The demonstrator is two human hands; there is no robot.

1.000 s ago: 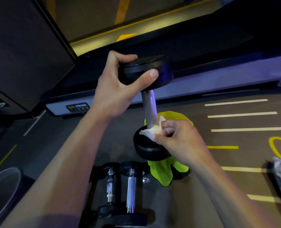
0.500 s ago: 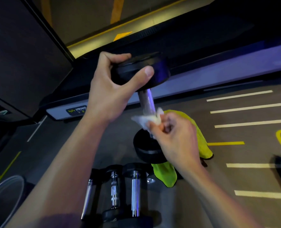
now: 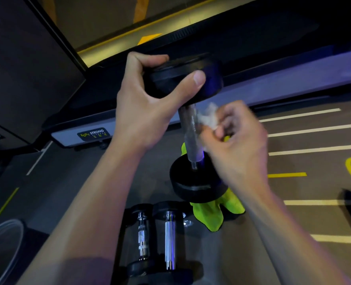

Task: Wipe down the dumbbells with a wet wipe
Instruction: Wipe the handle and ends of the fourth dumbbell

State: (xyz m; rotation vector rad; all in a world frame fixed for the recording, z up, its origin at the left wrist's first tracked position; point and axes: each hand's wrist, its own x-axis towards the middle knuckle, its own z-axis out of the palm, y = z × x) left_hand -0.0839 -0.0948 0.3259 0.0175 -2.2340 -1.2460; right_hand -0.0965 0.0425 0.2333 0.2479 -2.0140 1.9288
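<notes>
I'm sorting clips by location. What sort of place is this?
Most likely a gym: a treadmill labelled "Body Strong", dumbbells lying on a floor with painted lines, and another dumbbell in hand.

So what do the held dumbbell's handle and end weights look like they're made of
Dumbbell handle: likely steel, bright and silvery, with a grainy, seemingly knurled texture catching the light. Top weight and bottom weight: matte black, probably rubber or a rubber-like coating, with only soft, dull highlights. The blur leaves this uncertain.
</notes>
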